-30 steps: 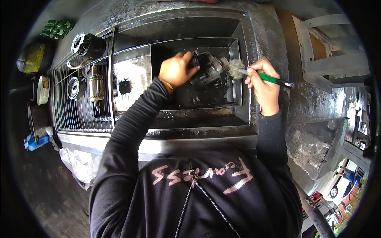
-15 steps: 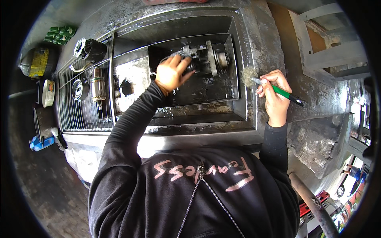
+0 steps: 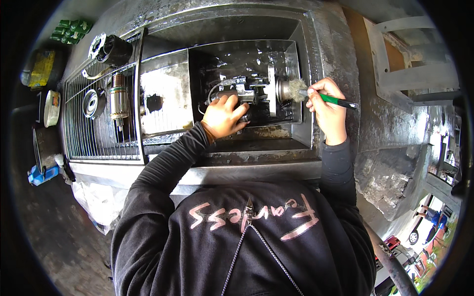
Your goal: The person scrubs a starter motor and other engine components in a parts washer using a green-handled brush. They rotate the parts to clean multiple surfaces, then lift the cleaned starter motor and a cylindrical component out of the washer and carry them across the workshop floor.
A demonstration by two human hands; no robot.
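Silver-and-black metal motor assembly (image 3: 251, 93): lies in black rectangular metal tray (image 3: 247, 53); likely heavy, rigid, slippery; best grasped around body. Left hand (image 3: 223, 117): half-curled over near side, grip unclear. Right hand (image 3: 327, 111): closed around green-handled bristle brush (image 3: 336, 100).

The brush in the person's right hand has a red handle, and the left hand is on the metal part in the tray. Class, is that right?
Not quite: the handle is green, not red, as the head view shows. The brush is in the right hand, and the left hand is on the metal part in the tray.
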